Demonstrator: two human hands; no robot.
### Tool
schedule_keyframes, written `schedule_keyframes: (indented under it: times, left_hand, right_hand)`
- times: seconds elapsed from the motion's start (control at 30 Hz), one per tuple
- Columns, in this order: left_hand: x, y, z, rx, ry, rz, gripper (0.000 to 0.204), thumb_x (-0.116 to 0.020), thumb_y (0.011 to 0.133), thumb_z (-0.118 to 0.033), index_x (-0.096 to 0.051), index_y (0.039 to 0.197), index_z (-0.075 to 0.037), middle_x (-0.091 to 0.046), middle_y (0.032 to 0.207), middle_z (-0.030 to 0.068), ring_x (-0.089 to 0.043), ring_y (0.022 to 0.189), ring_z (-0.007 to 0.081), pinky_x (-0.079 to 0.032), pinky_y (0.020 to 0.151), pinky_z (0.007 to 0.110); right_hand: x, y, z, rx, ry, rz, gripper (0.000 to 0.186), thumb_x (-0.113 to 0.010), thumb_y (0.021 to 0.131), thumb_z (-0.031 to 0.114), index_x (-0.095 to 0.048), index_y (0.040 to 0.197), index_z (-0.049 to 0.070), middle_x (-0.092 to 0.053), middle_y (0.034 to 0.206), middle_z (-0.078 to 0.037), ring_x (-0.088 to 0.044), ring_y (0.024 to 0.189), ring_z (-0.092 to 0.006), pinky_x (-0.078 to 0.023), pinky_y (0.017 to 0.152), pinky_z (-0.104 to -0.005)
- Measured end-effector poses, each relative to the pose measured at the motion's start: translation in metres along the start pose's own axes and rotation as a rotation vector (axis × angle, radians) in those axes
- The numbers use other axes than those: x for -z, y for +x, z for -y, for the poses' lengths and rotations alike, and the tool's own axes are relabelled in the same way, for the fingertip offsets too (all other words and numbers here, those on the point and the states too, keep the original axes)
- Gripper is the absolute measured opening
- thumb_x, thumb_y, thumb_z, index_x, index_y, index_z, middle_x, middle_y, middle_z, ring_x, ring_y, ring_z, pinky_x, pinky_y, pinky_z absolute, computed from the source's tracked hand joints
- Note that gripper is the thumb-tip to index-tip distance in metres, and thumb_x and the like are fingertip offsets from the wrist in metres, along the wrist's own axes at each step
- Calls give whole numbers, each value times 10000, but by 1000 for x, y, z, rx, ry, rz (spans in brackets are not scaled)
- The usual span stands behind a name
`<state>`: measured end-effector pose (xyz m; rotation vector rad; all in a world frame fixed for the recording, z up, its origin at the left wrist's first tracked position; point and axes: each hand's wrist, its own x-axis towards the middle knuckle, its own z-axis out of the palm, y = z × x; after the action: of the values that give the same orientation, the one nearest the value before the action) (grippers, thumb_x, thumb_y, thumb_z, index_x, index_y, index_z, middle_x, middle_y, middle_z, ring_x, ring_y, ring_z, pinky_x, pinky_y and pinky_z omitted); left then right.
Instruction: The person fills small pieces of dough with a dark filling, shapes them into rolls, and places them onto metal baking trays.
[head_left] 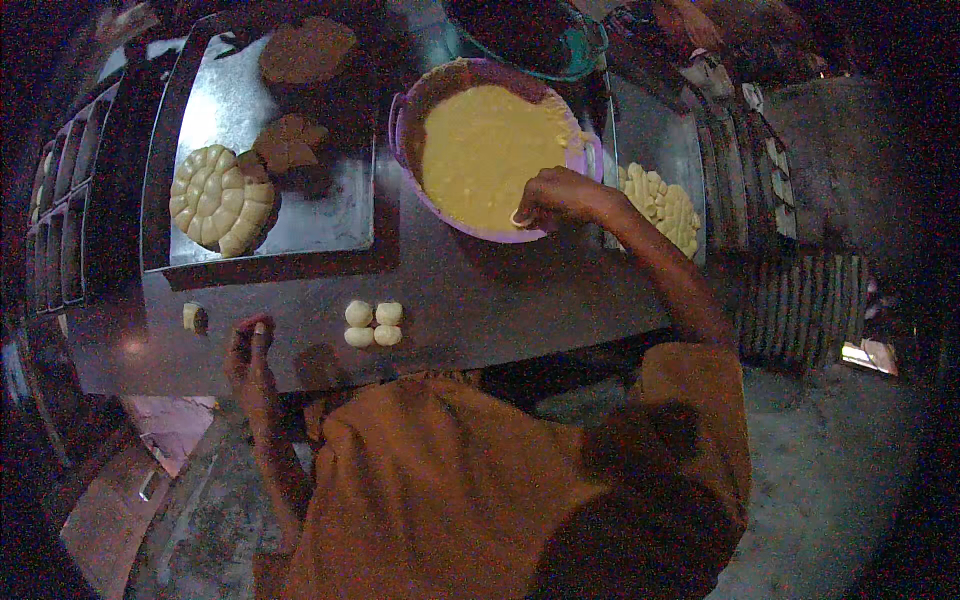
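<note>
My right hand [562,200] is over the near right rim of a purple basin [402,150], its fingers closed on a small pale piece [518,218] that looks like dough. Thick yellow batter [490,150] fills much of the basin. Down at the left, my left hand [252,355] is low over the dark table near its front edge, fingers loosely bent and apart, with no held thing visible. Beside it lies a single small dough piece [192,317]. Between my hands, several dough balls [373,324] sit in a tight cluster on the table.
A metal tray [330,215] at the left holds a round of joined dough balls [212,198] and brown flat pieces [290,142]. Right of the basin, another tray [690,150] carries dough strips [660,208]. Behind stands a teal basin [590,45]. Dark baking tins [60,240] line the far left.
</note>
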<state>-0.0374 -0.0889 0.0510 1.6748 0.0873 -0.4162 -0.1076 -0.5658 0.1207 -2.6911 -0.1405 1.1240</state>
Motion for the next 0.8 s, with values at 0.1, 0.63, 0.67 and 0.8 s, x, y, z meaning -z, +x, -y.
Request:
schedule_keyframes:
  times: [0.1, 0.63, 0.67, 0.8]
  left_hand:
    - [-15, -9, -2, 56, 44, 2, 154, -581, 951, -139, -647, 1022, -19, -657, 1019, 77, -608, 985, 165, -475, 910, 300]
    - [-129, -35, -72, 621, -702, 768, 378, -529, 986, -289, -504, 1282, -54, -594, 1205, 73, -591, 1076, 188, -481, 943, 325]
    - [-128, -34, -62, 611, -704, 753, 360, -533, 984, -293, -515, 1259, -63, -599, 1187, 70, -591, 1073, 182, -483, 936, 318]
    - [-117, -34, -58, 582, -659, 623, 281, -545, 979, -301, -532, 1164, -90, -607, 1126, 60, -592, 1062, 167, -491, 930, 319]
  right_hand:
    - [4, 4, -1, 103, 24, 40, 95, -674, 773, 170, -696, 747, 80, -652, 640, -35, -598, 598, -161, -433, 566, -355]
    - [-29, -9, 118, 384, 1572, -268, 673, -768, 774, 72, -417, 1349, 66, -586, 1201, -53, -584, 1029, -123, -474, 865, -253]
    - [-32, -6, 134, 398, 1614, -322, 729, -771, 768, 55, -378, 1381, 77, -576, 1216, -60, -572, 1057, -120, -475, 862, -246]
    - [-50, 11, 166, 453, 1768, -510, 736, -749, 774, 14, -366, 1398, 87, -569, 1241, -70, -565, 1103, -155, -492, 909, -288]
